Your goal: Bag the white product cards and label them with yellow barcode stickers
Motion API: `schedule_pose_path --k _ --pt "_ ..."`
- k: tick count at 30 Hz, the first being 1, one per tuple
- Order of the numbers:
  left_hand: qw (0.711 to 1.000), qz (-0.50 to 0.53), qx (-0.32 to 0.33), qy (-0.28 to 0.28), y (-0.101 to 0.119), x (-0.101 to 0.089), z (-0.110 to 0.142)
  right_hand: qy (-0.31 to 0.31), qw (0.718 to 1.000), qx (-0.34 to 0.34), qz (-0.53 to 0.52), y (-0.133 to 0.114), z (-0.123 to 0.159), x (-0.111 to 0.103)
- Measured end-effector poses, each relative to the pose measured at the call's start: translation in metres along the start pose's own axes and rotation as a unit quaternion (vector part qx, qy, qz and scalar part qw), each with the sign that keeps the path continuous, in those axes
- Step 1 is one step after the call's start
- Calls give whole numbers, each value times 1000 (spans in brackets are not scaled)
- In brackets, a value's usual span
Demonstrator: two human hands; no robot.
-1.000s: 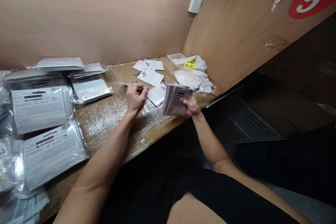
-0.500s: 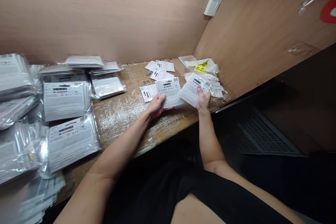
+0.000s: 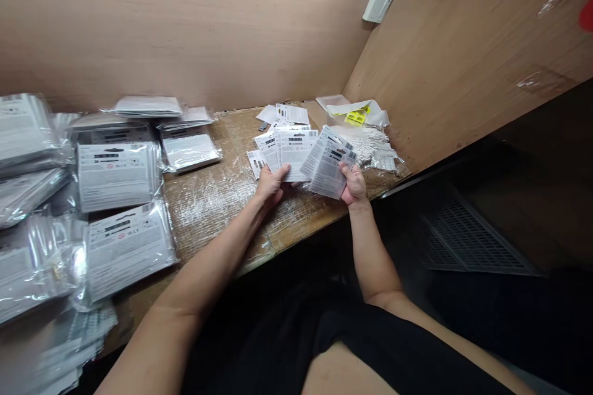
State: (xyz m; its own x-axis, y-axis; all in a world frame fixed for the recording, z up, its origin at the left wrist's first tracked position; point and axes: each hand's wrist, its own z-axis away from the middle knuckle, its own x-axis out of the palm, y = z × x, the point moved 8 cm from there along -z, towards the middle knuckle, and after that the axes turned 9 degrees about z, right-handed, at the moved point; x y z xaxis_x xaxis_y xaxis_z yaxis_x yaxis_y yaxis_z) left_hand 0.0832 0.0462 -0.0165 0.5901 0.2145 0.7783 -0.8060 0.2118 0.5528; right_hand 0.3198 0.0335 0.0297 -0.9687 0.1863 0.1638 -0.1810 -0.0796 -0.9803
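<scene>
1. The left hand [image 3: 272, 187] pinches a spread of printed cards [image 3: 299, 157], thumb on top near the lower-left corner; the fingers beneath are hidden. How many it holds, and which merely lie on the bench [image 3: 199, 203] below, I cannot tell.
2. At three o'clock from it, the right hand [image 3: 354, 185] grips a small fan of cards [image 3: 330, 171] by the right edge, thumb on the printed face.
3. The two spreads meet or nearly meet between the hands. Level wrists and light thumb pressure should stop the cards from sliding or creasing.
4. Loose cards [image 3: 291, 113] lie at one o'clock from the left hand; lifting the held ones slightly would probably avoid snagging those.
5. A white bundle [image 3: 368, 147] sits at one o'clock from the right hand, so turning that fan gently seems wise.
6. Bagged packs [image 3: 192, 151] rest at ten o'clock from the left hand, well apart, leaving that elbow room.
</scene>
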Motion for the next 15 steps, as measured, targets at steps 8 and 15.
schedule_pose_path --k 8,15 --pt "998 -41 44 -21 0 5 6 10 999 45 -6 10 5 12" --pt "999 -22 38 23 4 0 4 65 998 4 -27 9 4 0"
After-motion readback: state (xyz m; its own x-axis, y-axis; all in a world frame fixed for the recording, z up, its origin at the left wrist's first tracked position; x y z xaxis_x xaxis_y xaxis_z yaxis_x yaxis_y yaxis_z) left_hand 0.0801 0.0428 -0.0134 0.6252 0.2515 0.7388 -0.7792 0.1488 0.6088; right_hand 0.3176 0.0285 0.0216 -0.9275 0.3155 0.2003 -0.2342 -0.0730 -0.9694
